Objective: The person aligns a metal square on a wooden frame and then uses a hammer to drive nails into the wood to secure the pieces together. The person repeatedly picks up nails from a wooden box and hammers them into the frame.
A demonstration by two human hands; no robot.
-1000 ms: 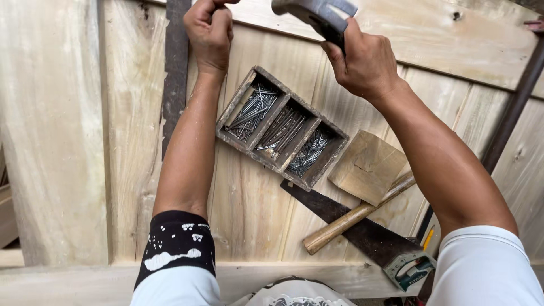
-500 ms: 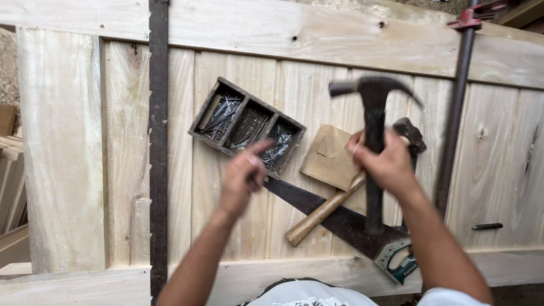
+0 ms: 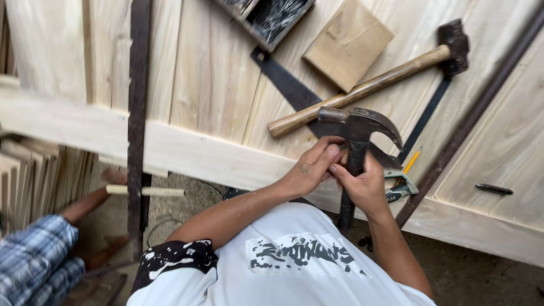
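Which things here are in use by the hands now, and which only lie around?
In use:
- claw hammer, handle gripped by right hand
- left hand, fingers at the hammer's neck

Lying about:
- wooden-handled hammer
- wood block
- nail tray
- steel square
- pencil

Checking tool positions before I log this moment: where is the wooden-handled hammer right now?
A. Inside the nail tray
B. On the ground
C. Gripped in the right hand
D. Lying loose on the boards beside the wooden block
D: the wooden-handled hammer lies untouched on the boards next to the wooden block, while the right hand grips the dark claw hammer instead.
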